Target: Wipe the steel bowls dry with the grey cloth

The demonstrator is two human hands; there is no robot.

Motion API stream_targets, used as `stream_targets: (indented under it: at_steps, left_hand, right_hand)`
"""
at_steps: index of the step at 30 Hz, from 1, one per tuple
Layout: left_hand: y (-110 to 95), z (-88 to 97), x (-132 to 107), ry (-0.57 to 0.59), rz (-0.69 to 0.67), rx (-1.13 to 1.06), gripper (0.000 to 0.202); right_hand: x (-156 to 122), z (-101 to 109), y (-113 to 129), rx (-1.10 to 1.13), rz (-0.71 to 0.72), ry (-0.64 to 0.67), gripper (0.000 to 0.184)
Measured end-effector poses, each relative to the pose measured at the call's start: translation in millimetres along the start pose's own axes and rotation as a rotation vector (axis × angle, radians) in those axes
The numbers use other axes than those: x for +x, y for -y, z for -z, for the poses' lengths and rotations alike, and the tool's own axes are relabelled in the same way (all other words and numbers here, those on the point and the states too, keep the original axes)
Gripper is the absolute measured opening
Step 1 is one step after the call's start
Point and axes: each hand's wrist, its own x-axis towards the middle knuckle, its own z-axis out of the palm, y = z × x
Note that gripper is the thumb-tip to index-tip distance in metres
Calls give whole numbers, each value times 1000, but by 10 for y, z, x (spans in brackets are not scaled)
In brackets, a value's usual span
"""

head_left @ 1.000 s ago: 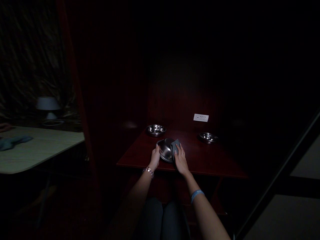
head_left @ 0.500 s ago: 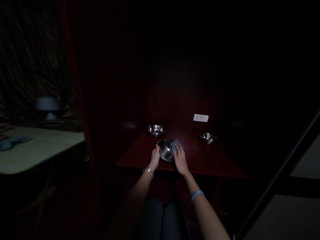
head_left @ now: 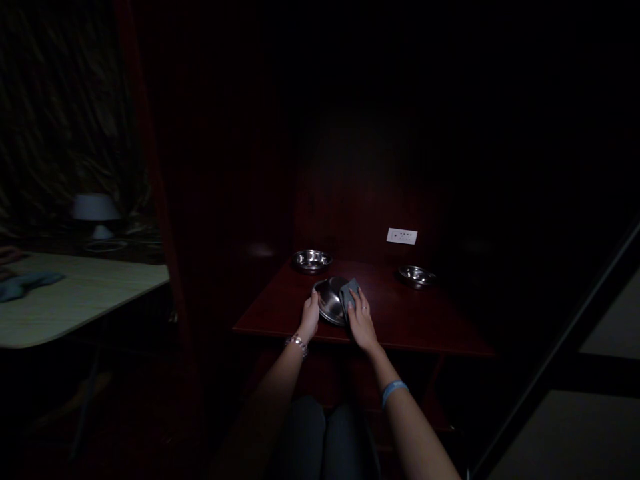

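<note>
A steel bowl [head_left: 331, 303] lies tilted near the front edge of a dark red table [head_left: 400, 320]. My left hand [head_left: 311, 315] grips the bowl's left rim, fingers curled round it. My right hand [head_left: 361, 321] presses a small grey cloth [head_left: 349, 293] against the bowl's right side, fingers laid over the cloth. A beaded bracelet sits on my left wrist and a blue band on my right forearm.
Two more steel bowls stand on the table, one at the back left [head_left: 311, 259] and one at the back right [head_left: 417, 275]. A white socket plate [head_left: 401, 235] is on the dark back wall. A pale table [head_left: 75, 293] with a blue cloth [head_left: 23, 284] and a lamp [head_left: 95, 213] stands to the left.
My right hand with the cloth has shifted slightly left and down across the bowl. My left hand has kept its hold on the rim.
</note>
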Motion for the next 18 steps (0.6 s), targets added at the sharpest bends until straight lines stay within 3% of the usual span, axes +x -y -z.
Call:
stream_targets:
  at_steps: [18]
  left_hand:
    - [-85, -36, -73, -26, -1, -7, 49]
  right_hand:
    - [1, -6, -2, 9, 17, -11, 53]
